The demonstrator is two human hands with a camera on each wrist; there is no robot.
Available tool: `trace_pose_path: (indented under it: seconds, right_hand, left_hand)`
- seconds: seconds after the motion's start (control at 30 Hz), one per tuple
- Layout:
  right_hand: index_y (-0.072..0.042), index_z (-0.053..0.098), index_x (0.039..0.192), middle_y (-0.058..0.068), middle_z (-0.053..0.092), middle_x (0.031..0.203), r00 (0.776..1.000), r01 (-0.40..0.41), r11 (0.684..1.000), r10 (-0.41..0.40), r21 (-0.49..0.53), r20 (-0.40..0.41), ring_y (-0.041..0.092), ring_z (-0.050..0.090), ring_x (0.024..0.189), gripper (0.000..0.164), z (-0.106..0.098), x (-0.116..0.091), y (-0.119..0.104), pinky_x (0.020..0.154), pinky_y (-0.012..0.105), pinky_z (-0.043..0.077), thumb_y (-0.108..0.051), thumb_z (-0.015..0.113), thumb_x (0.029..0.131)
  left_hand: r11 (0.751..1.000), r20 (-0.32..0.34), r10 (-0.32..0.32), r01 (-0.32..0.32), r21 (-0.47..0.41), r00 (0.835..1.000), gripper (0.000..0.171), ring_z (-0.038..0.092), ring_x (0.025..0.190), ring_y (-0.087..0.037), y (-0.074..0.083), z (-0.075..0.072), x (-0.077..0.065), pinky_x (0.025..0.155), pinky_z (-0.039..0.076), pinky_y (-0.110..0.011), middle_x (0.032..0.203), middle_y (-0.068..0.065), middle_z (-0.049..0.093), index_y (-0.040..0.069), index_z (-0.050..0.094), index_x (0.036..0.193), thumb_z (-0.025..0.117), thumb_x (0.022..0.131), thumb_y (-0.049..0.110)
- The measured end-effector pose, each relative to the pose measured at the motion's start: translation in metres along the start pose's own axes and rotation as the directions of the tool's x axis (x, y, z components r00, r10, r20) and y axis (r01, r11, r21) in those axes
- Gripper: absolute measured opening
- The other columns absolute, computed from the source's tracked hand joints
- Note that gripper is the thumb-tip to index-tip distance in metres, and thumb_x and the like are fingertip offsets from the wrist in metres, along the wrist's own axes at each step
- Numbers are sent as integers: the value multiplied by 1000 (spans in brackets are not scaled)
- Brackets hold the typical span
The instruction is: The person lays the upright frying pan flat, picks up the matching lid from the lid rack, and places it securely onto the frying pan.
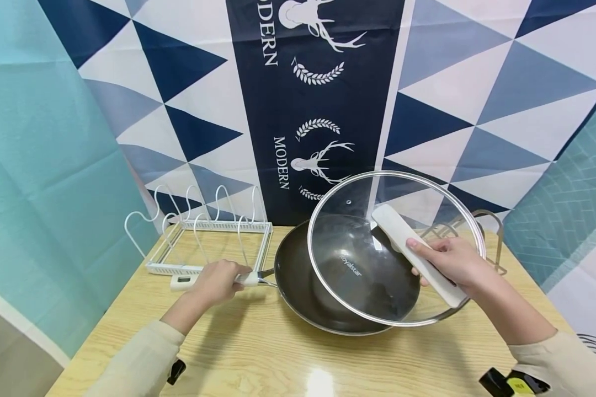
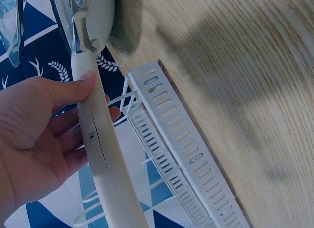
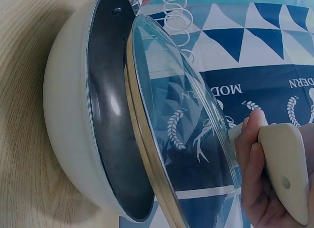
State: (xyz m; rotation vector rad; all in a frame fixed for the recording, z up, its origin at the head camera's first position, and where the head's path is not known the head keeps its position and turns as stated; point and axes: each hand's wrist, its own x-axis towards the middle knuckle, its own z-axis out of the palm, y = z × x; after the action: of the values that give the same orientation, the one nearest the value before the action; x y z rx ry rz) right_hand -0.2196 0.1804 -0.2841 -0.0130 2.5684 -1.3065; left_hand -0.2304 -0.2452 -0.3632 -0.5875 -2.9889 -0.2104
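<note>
A deep frying pan [image 1: 298, 275], dark inside and cream outside, stands on the wooden table. My left hand [image 1: 218, 281] grips its white long handle [image 2: 100, 135], thumb laid along the top and fingers curled below. Above the pan's right part, a clear glass lid [image 1: 350, 248] with a metal rim is held tilted. The right hand [image 1: 449, 262] holds the lid by its long cream handle [image 1: 399, 231], the thumb on top. In the right wrist view a gap shows between the lid's tan edge [image 3: 142, 139] and the pan's inside.
A white wire rack [image 1: 268, 242] with upright loops stands at the back left, close behind the left hand. Another wire rack [image 1: 499, 237] stands at the back right, partly behind the lid. A patterned cloth [image 1: 323, 110] hangs behind the table [image 1: 258, 353].
</note>
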Motion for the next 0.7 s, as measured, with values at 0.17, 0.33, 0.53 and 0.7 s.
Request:
trace_pose_path:
  seconds: [0.17,0.33,0.53,0.7]
  right_hand:
    - [15,56,116,-4,71,70,1000,-15,1000,15,-6,7,12,68,55,67,2,2,-1,52,29,52,-49,48,97]
    - [13,58,113,-4,71,70,999,-24,999,24,-27,32,10,67,55,66,3,2,-1,52,30,52,-50,47,97]
    - [15,57,114,-4,70,71,998,-19,1000,20,-11,58,10,67,55,66,4,4,-2,53,30,53,-49,46,98]
    - [15,55,117,-3,70,72,997,-32,999,32,3,69,12,68,56,68,6,4,-2,54,29,53,-49,46,98]
  left_hand:
    - [1000,1,5,-5,-1,1000,34,70,82,-28,0,-1,0,61,54,-37,98,-9,75,15,74,107,79,73,10]
    - [1000,4,4,-3,-4,1000,35,70,80,-27,1,-1,-1,60,54,-36,98,-9,75,14,74,107,79,73,10]
    - [1000,-15,23,-22,10,1000,34,69,77,-26,-1,-1,0,59,54,-36,95,-9,75,14,74,107,79,73,10]
    - [1000,-18,23,-23,13,1000,33,70,78,-26,0,0,0,60,54,-37,94,-8,76,14,74,106,79,73,10]
